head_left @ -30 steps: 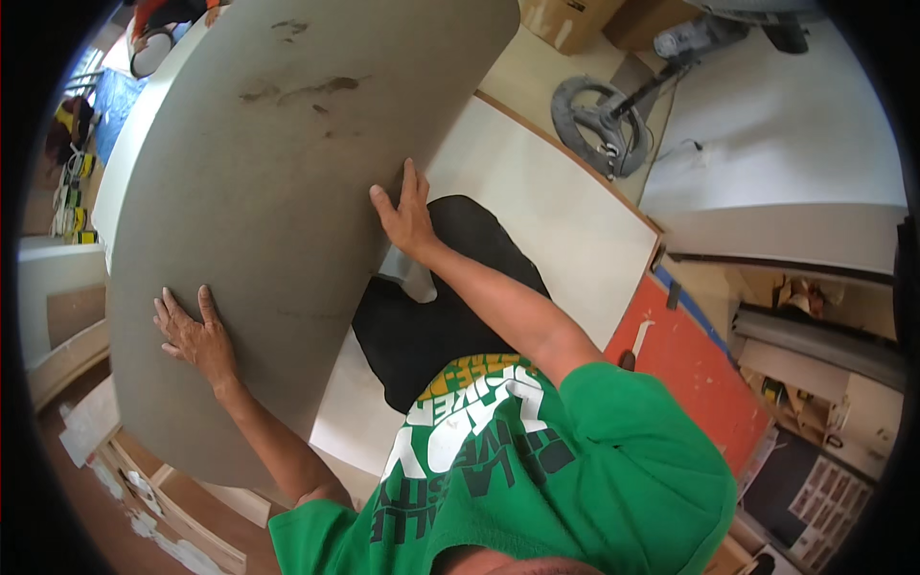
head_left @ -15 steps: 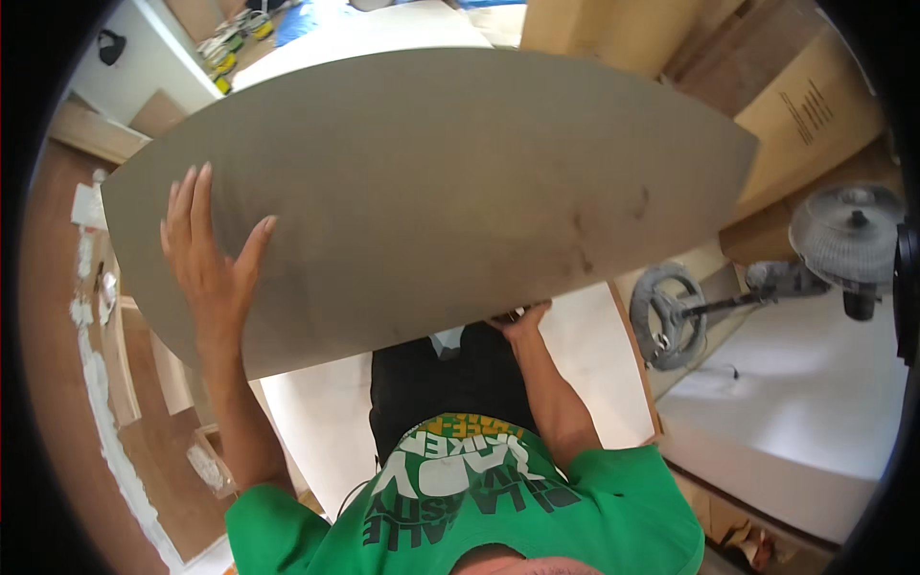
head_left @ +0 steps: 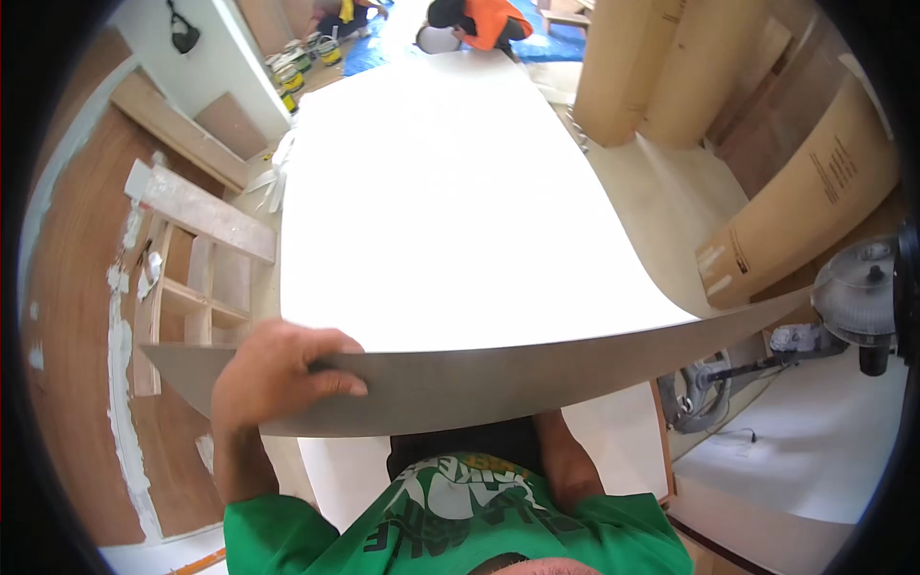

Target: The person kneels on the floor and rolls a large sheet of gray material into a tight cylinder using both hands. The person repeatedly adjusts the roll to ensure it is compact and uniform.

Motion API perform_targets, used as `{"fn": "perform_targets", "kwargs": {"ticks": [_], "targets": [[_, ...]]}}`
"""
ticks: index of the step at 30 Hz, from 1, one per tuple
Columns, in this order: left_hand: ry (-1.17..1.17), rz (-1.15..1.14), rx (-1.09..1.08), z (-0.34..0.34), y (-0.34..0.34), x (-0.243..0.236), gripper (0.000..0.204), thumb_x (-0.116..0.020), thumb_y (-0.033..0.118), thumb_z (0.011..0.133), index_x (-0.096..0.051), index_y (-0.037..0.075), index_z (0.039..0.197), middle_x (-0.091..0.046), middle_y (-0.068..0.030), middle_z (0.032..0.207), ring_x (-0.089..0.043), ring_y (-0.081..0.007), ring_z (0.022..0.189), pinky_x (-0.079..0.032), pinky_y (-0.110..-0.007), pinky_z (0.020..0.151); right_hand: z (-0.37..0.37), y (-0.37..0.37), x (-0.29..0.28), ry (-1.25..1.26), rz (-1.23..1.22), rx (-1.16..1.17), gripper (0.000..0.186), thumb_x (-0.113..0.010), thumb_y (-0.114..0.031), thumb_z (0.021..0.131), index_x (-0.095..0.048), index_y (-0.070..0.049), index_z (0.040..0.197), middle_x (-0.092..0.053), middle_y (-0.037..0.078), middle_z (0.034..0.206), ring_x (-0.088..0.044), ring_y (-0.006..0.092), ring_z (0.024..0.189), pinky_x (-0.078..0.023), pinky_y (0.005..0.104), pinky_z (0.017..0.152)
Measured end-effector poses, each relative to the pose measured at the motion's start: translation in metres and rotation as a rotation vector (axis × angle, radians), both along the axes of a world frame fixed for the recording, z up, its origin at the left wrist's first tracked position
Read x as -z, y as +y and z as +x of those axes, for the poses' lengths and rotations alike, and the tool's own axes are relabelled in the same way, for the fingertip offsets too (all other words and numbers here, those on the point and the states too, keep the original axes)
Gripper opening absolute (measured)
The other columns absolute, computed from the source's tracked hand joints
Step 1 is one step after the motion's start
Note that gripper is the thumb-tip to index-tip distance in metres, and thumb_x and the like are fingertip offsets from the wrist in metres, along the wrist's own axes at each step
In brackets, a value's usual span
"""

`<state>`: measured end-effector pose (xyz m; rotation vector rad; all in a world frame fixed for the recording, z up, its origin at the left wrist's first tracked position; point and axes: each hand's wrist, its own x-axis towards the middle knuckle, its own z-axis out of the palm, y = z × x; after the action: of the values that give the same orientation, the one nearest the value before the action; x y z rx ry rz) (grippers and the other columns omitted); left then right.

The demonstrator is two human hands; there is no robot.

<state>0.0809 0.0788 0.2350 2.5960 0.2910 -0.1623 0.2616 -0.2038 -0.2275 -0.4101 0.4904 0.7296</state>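
Note:
A large thin grey-brown sheet (head_left: pixel 537 383) stands tilted across the front of my body, seen as a long curved band. My left hand (head_left: pixel 283 374) grips its upper edge near the left end, fingers over the edge and thumb on the brown face. Of my right arm only the forearm (head_left: pixel 570 460) shows; the sheet hides the right hand. Beyond the upper edge stretches a wide glossy white surface (head_left: pixel 431 211). Whether it is the sheet's other face or a separate panel, I cannot tell. More white surface (head_left: pixel 618 422) shows beneath the sheet.
A clear-caged fan (head_left: pixel 858 287) stands at the right, near a brown cardboard roll (head_left: pixel 805 196). Wooden framing (head_left: pixel 196 307) lies at the left. At the far end a person in orange (head_left: pixel 494 21) bends over a round thing, with paint tubs (head_left: pixel 287 77) to the left.
The sheet has tipped down from facing me broadly, uncovering the white surface and far room. My left hand went from flat on its face to gripping its edge. My right hand became hidden.

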Motion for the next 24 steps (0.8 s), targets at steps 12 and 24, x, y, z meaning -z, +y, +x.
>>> {"fn": "perform_targets", "kwargs": {"ticks": [12,24], "targets": [[-0.077,0.214,0.007,-0.139,-0.07,0.03,0.015,-0.072,0.027,0.088,-0.067,0.013,0.086,-0.065,-0.0039,0.068,-0.065,-0.0229,0.065,-0.049,-0.037,0.06,-0.045,0.026,-0.007,-0.041,-0.216,-0.295,0.053,-0.071,-0.028,0.09,-0.057,-0.002,0.134,-0.063,0.013,0.127,-0.063,0.0271,0.114,-0.055,0.0447,0.093],[-0.006,0.112,0.004,-0.112,-0.064,0.076,0.013,-0.071,0.022,0.088,-0.067,0.01,0.088,-0.067,-0.0076,0.073,-0.067,-0.0279,0.074,-0.051,-0.04,0.067,-0.145,-0.119,-0.248,-1.457,-1.12,-0.541,0.038,-0.072,-0.03,0.093,-0.068,-0.002,0.118,-0.07,0.017,0.113,-0.067,0.0361,0.107,-0.052,0.0437,0.097]]}}
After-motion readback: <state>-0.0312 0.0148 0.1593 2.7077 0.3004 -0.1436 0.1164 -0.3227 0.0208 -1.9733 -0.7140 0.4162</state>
